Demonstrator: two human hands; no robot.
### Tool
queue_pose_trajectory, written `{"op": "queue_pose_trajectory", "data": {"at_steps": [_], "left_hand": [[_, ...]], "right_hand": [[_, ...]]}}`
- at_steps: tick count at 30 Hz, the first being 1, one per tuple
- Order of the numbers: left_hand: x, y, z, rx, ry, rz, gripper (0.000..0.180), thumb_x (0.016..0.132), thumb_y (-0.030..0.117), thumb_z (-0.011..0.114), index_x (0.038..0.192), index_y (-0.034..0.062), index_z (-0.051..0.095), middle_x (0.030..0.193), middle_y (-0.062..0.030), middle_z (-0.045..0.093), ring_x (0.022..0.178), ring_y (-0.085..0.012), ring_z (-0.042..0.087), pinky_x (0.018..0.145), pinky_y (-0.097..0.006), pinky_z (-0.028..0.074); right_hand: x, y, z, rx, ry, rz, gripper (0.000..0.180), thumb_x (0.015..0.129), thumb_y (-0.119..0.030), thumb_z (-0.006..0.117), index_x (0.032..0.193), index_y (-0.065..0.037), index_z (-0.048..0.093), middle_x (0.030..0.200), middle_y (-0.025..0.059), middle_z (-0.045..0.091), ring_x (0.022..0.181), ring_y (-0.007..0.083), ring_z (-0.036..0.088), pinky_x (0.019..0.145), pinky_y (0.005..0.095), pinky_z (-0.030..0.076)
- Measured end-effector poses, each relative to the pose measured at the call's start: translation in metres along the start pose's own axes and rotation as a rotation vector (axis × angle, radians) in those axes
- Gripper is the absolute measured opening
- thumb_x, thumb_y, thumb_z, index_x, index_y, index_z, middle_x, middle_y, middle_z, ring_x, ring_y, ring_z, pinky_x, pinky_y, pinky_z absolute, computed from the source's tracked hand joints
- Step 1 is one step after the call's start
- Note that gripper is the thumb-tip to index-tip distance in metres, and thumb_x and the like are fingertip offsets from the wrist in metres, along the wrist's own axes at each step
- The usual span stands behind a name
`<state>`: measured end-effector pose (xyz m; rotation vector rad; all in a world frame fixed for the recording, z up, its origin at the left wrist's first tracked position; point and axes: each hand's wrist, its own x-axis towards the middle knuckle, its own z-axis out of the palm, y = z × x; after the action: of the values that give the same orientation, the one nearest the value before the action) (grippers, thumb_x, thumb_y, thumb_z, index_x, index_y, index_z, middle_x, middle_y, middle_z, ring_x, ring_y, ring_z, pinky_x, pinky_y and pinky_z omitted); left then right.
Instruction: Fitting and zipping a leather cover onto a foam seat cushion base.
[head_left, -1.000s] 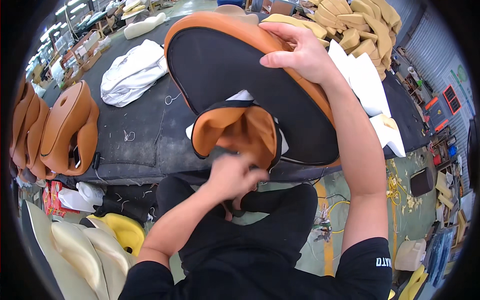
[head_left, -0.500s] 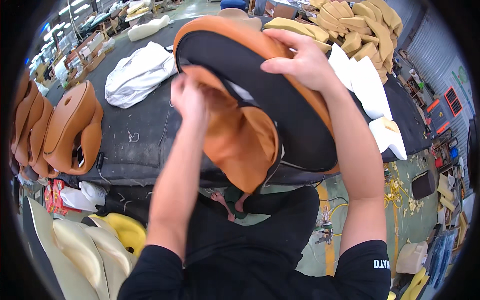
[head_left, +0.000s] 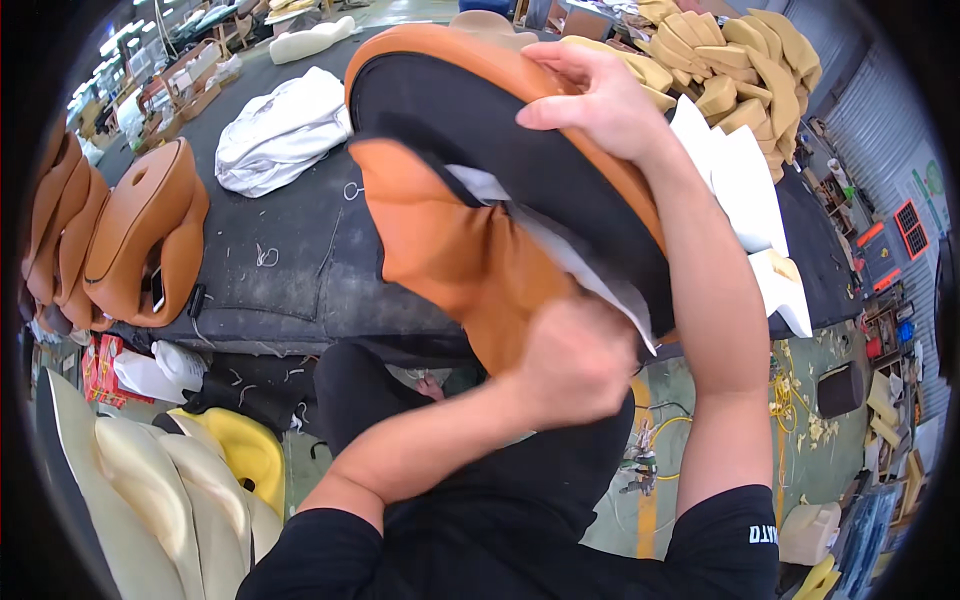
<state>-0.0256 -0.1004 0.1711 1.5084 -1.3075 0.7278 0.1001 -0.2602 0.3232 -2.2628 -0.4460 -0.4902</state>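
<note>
A padded chair part (head_left: pixel 440 130) with a black inner face and an orange-brown leather rim is tilted up before me. My right hand (head_left: pixel 605 105) grips its upper right rim, thumb on the near side and fingers over the edge. A loose orange-brown leather cover (head_left: pixel 430 230) hangs in folds off the black face, with a whitish lining strip showing along the gap. My left hand (head_left: pixel 580 360), slightly blurred, is a fist at the cover's lower right edge above my lap. The leather inside that fist is mostly hidden.
The dark worktable (head_left: pixel 270 270) carries a white cloth bundle (head_left: pixel 280 130), finished brown leather seats (head_left: pixel 145 235) at left, and white pieces (head_left: pixel 735 180) at right. A tan foam pile (head_left: pixel 735 70) stands behind. Cream foam shells (head_left: pixel 150 490) are at lower left; a yellow hose (head_left: pixel 665 440) lies on the floor.
My left hand has swung from the cover's upper left down to its lower right edge. The cover's left end now hangs free; my right hand keeps its hold on the rim.
</note>
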Motion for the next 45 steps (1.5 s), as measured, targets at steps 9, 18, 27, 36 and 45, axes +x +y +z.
{"op": "queue_pose_trajectory", "data": {"at_steps": [9,18,27,36,45], "left_hand": [[-0.113,-0.05,-0.043,-0.456,-0.099,-0.855,0.016,0.094,0.017,0.076,0.09,0.002,0.077,0.073,-0.0064,0.072,0.066,-0.0153,0.07,0.06,-0.032,0.054],[-0.216,-0.187,-0.047,-0.506,0.2,-1.512,0.106,0.077,0.038,0.096,0.158,0.0025,0.038,0.135,-0.0177,0.061,0.108,-0.0223,0.065,0.078,-0.035,0.056],[-0.249,-0.308,0.033,-1.402,0.185,-1.493,0.098,0.087,0.038,0.087,0.164,0.0147,0.03,0.147,-0.0089,0.055,0.137,-0.0293,0.051,0.101,-0.058,0.047],[-0.186,-0.372,-0.009,-1.431,0.5,-1.128,0.086,0.091,0.036,0.083,0.16,0.0124,0.037,0.142,-0.0085,0.058,0.134,-0.0273,0.054,0.1,-0.055,0.048],[-0.124,-0.331,-0.125,-1.338,0.775,-0.906,0.074,0.095,0.033,0.079,0.156,0.0102,0.044,0.137,-0.0081,0.062,0.131,-0.0254,0.056,0.099,-0.051,0.05]], "right_hand": [[-0.024,0.01,-0.025,-0.086,0.084,0.014,0.071,0.076,-0.022,0.087,0.139,0.003,0.064,0.125,0.0118,0.07,0.116,0.0203,0.065,0.103,0.0335,0.049],[-0.129,-0.024,-0.033,-0.586,0.029,0.134,0.104,0.07,-0.026,0.089,0.159,-0.005,0.038,0.15,0.0286,0.052,0.137,0.0458,0.053,0.115,0.0463,0.043],[-0.201,-0.045,-0.006,-0.337,0.096,0.314,0.108,0.073,-0.022,0.091,0.161,0.002,0.033,0.143,0.0252,0.061,0.133,0.0364,0.062,0.112,0.0424,0.047],[-0.246,-0.094,0.066,-0.437,0.03,0.026,0.113,0.071,-0.017,0.096,0.158,0.009,0.029,0.137,0.0287,0.062,0.119,0.0365,0.069,0.1,0.0431,0.056],[-0.155,-0.132,0.072,-0.356,-0.097,-0.146,0.093,0.07,-0.016,0.094,0.149,0.007,0.049,0.128,0.027,0.068,0.11,0.0357,0.074,0.095,0.0405,0.058]]}}
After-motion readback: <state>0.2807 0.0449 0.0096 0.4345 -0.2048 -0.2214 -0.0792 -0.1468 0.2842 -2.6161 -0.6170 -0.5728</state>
